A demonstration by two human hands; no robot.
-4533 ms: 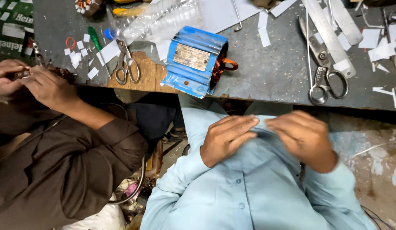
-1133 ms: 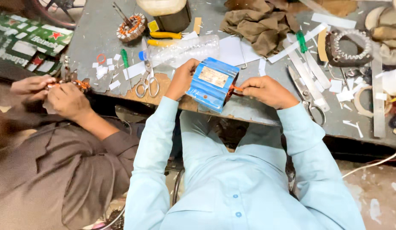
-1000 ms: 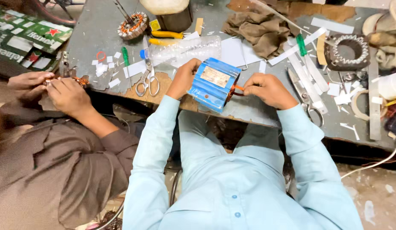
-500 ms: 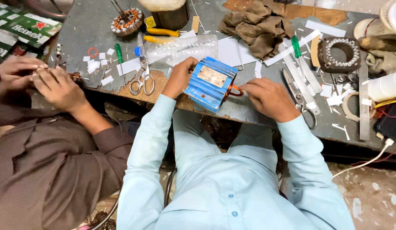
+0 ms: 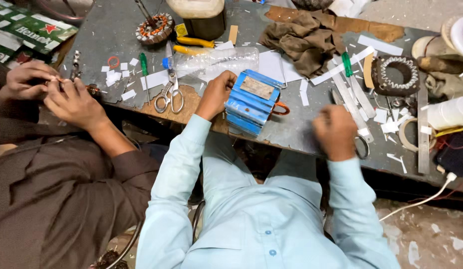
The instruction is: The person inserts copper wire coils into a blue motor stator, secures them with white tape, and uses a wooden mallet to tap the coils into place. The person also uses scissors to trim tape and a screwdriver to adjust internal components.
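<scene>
The left hand rests against the left side of the blue ribbed metal motor housing, fingers curled onto its edge and steadying it; the housing lies tilted near the front edge of the grey, scuffed worktop, an orange loop showing at its right side. The right hand is blurred and closed into a loose fist just right of the housing, apart from it, above a pair of steel scissors whose handle ring peeks out beneath; whether the fingers grip anything cannot be told. A second pair of scissors lies left of the left hand, with a clear plastic bottle and white paper strips beyond. A co-worker in a brown sleeve works with both hands at the far left (separate job, own small part). Judgement: the housing looks heavy and sits close to the edge, so a firm flat-palm brace from the left hand seems advisable while the right works.
</scene>
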